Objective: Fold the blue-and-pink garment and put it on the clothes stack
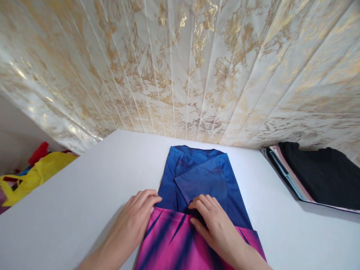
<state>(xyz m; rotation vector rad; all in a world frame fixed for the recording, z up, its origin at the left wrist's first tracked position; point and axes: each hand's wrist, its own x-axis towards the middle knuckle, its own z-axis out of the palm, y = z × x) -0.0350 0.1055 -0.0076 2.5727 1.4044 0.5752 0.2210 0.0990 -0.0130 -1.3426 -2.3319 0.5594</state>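
A blue and pink sports shirt (pixel 202 176) lies on the white table (pixel 84 195), its sides folded inward into a long strip. My left hand (pixel 137 215) rests flat on the shirt's left edge, where blue meets pink, fingers stretched out. My right hand (pixel 215 221) lies on the middle of the shirt over the pink part, fingers spread and pressing the cloth. Neither hand grips anything.
A stack of folded clothes (pixel 317 174) with a black garment on top sits at the table's right edge. Yellow and red fabric (pixel 36 170) lies beyond the table's left side. A cream and gold panelled wall (pixel 180 67) rises behind the table.
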